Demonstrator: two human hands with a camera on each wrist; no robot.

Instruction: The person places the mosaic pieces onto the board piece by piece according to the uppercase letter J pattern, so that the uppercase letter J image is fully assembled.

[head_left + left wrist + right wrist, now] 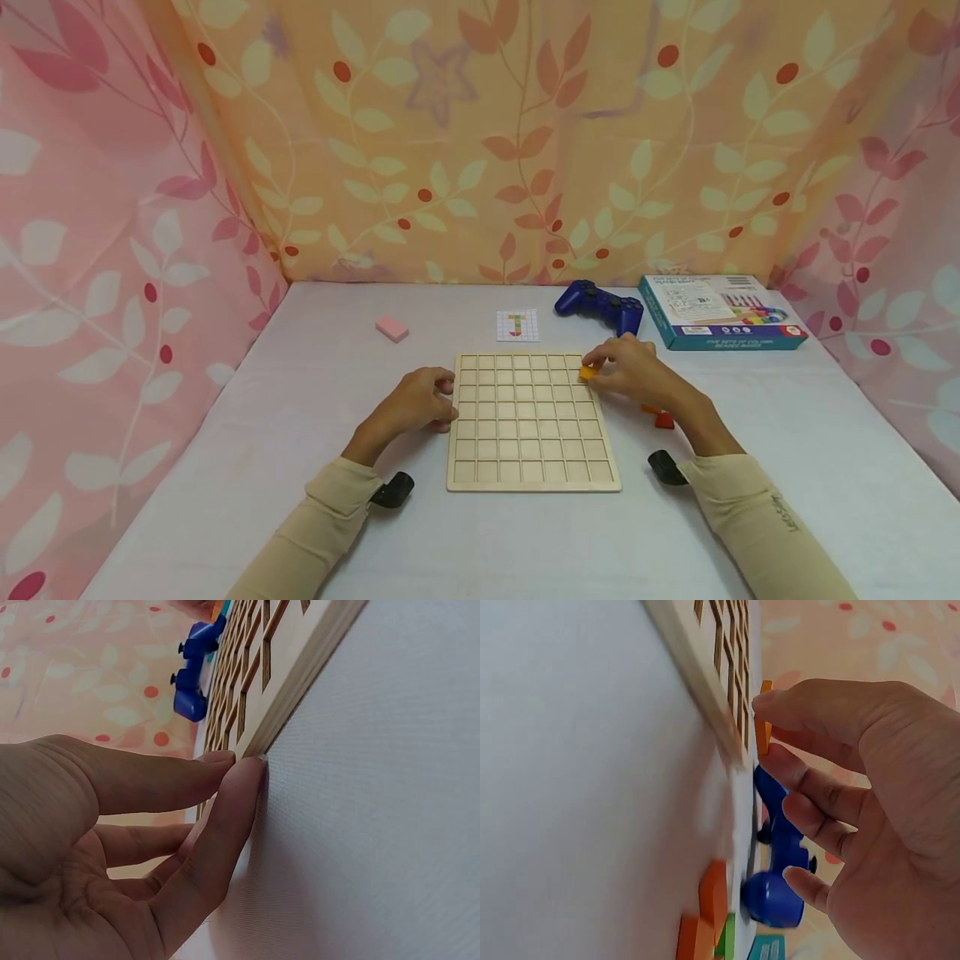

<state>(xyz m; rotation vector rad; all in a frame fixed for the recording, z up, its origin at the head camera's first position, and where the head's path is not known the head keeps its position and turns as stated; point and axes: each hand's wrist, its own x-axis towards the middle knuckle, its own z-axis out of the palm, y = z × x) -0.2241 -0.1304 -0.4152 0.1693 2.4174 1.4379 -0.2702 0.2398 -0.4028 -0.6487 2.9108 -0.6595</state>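
A square wooden grid board (534, 487) lies flat in the middle of the white table in the head view. At its left edge is my left hand (412, 404). The left wrist view shows the thumb (214, 769) and index finger (232, 802) pinching the board's rim. Over the board's far right corner, my right hand (633, 371) holds a small orange block (763, 735) between thumb and fingertips. Beneath the right forearm are a red block (664, 421) and an orange block (649, 408), partly hidden; a green block (727, 937) shows in the right wrist view.
Beyond the board lies a card with a coloured grid pattern (517, 325). A pink block (392, 328) sits at the back left. Behind my right hand are a blue game controller (600, 307) and a teal-edged toy box (720, 312). Floral cloth walls (480, 167) surround the table.
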